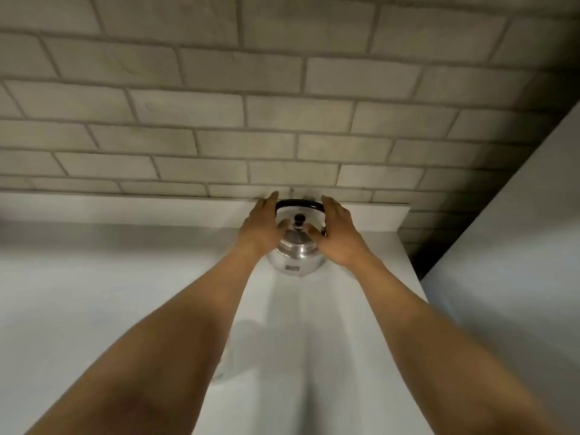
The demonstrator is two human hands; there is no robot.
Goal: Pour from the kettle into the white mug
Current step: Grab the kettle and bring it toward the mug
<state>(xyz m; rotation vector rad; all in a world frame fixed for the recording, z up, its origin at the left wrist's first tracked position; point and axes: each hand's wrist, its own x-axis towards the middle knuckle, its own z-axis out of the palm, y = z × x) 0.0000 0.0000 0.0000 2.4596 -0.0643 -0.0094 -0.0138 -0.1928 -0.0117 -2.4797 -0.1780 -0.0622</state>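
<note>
A shiny steel kettle (296, 257) with a black arched handle (299, 203) and a black lid knob (299, 218) stands on the white counter (125, 293), close to the back wall. My left hand (255, 229) is at the kettle's left side and my right hand (339, 235) at its right side, both with fingers stretched out and pointing up past the handle's ends. Neither hand is closed around the handle. A pale rounded shape (221, 373) shows at the edge of my left forearm; it may be the white mug, mostly hidden.
A grey-white brick wall (219, 120) rises right behind the kettle above a low white ledge (370, 215). A tall white panel (518, 246) closes off the right side, with a dark gap in the corner. The counter stretches away to the left.
</note>
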